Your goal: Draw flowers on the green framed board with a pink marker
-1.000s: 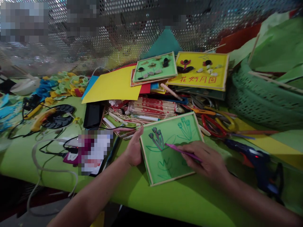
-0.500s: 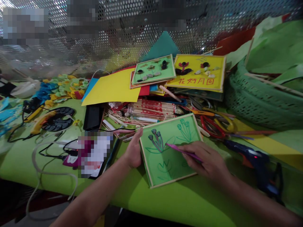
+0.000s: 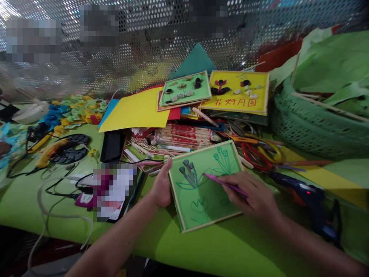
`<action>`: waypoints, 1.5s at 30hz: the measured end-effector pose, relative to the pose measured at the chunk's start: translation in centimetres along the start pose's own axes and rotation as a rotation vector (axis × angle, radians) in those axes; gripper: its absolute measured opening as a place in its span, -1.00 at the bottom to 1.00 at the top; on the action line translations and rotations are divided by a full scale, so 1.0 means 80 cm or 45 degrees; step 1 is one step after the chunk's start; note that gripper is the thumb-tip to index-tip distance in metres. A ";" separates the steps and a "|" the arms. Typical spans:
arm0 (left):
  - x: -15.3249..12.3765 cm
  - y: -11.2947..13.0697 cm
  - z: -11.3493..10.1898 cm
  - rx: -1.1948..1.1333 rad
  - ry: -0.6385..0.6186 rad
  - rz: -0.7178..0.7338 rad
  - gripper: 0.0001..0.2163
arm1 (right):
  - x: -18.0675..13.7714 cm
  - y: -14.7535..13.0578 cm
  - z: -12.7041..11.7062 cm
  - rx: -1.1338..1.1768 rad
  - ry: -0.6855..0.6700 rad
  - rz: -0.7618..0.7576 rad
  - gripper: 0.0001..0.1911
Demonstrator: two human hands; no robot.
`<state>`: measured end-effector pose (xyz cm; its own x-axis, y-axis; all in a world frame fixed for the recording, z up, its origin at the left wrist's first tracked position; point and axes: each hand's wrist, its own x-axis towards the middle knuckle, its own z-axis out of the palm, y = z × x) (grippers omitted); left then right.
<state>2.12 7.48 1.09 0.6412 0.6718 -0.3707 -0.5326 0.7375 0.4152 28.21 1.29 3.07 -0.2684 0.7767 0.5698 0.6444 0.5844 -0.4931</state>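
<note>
A green framed board [image 3: 205, 185] with drawn flower stems lies near the front of the green table. My left hand [image 3: 162, 186] grips its left edge, thumb up along the frame. My right hand [image 3: 251, 194] rests on the board's right part and pinches a purple pen [image 3: 223, 184], whose tip touches the board near the dark flower buds [image 3: 186, 166].
Behind the board lie a pile of wooden sticks [image 3: 184, 135], red scissors [image 3: 256, 156], coloured paper sheets [image 3: 135, 111] and two finished boards [image 3: 240, 91]. A blue glue gun [image 3: 313, 204] lies at the right, a green basket [image 3: 317, 123] behind it. Cables and a yellow glue gun [image 3: 50, 152] sit left.
The view has shifted slightly; both hands, the board and the pen keep nearly the same pose, with the pen tip staying by the drawn stems.
</note>
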 end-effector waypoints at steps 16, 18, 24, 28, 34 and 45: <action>0.001 0.000 -0.001 -0.030 -0.042 -0.009 -0.46 | 0.003 0.000 -0.005 -0.063 0.068 -0.001 -0.81; 0.001 0.000 -0.002 -0.043 -0.053 -0.011 -0.46 | 0.004 -0.001 -0.004 -0.050 0.070 -0.024 -0.80; 0.001 0.000 -0.002 -0.054 -0.097 -0.017 -0.44 | -0.001 0.003 -0.006 -0.094 0.067 0.051 -0.79; 0.001 0.000 -0.002 -0.018 -0.100 0.004 -0.44 | -0.003 0.004 -0.006 -0.123 0.071 0.050 -0.81; 0.000 0.001 -0.002 -0.046 -0.107 0.005 -0.44 | 0.001 0.002 -0.006 -0.098 0.065 0.026 -0.84; 0.000 0.001 0.003 -0.017 -0.059 0.024 -0.43 | 0.000 0.003 -0.007 -0.093 0.071 0.060 -0.81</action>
<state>2.17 7.53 1.35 0.6557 0.6819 -0.3242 -0.5521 0.7259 0.4102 28.77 1.27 3.31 -0.1974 0.7876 0.5838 0.7066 0.5271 -0.4721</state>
